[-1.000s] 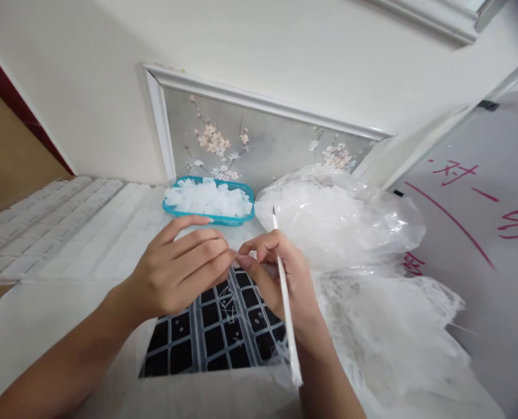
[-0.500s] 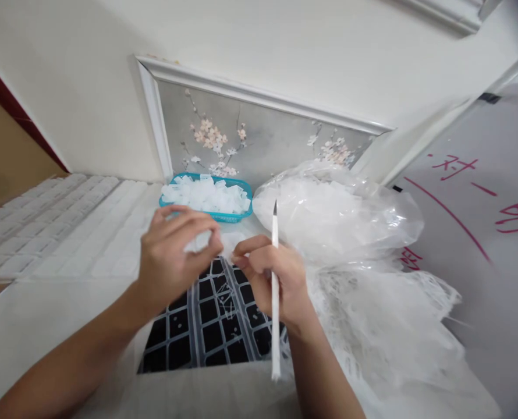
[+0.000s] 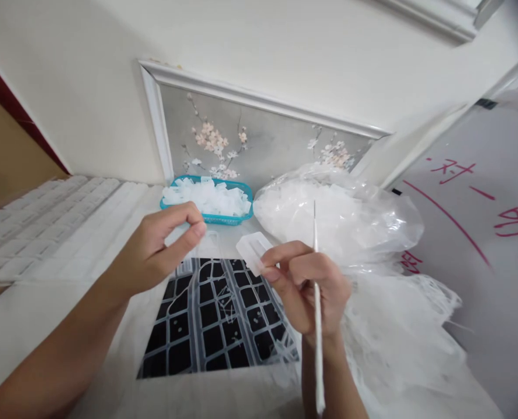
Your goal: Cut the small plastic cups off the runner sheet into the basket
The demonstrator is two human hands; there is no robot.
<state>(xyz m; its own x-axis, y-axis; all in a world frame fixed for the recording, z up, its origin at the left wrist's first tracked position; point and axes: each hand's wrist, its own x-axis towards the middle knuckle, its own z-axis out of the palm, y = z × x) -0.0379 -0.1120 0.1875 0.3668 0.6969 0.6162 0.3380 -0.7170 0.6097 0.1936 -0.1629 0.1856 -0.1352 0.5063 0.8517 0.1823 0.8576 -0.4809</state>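
Note:
My right hand (image 3: 309, 285) pinches a small, flat, translucent white plastic piece (image 3: 252, 251) between thumb and forefinger. A thin craft knife (image 3: 319, 337) with a white handle is also held in it, tip upward, passing between the fingers. To the left, my left hand (image 3: 163, 247) has thumb and forefinger pressed together; whatever is between them is hidden. Just below it, a thin clear plastic strip (image 3: 193, 288) curves over the black gridded mat (image 3: 210, 337); I cannot tell whether the hand touches it. Loose clear scraps lie on the mat.
Behind the hands, a teal basket (image 3: 228, 220) holds a heap of translucent pieces. A clear bag (image 3: 372, 215) of similar pieces stands right, with a pile of clear plastic scraps (image 3: 407, 337) before it. Rows of white pieces (image 3: 36, 233) fill the left. A whiteboard (image 3: 481, 273) borders the right.
My hands have moved apart: the left to the left, the right to the right. The plastic piece now shows clearly in my right fingers, and the knife has shifted right with that hand.

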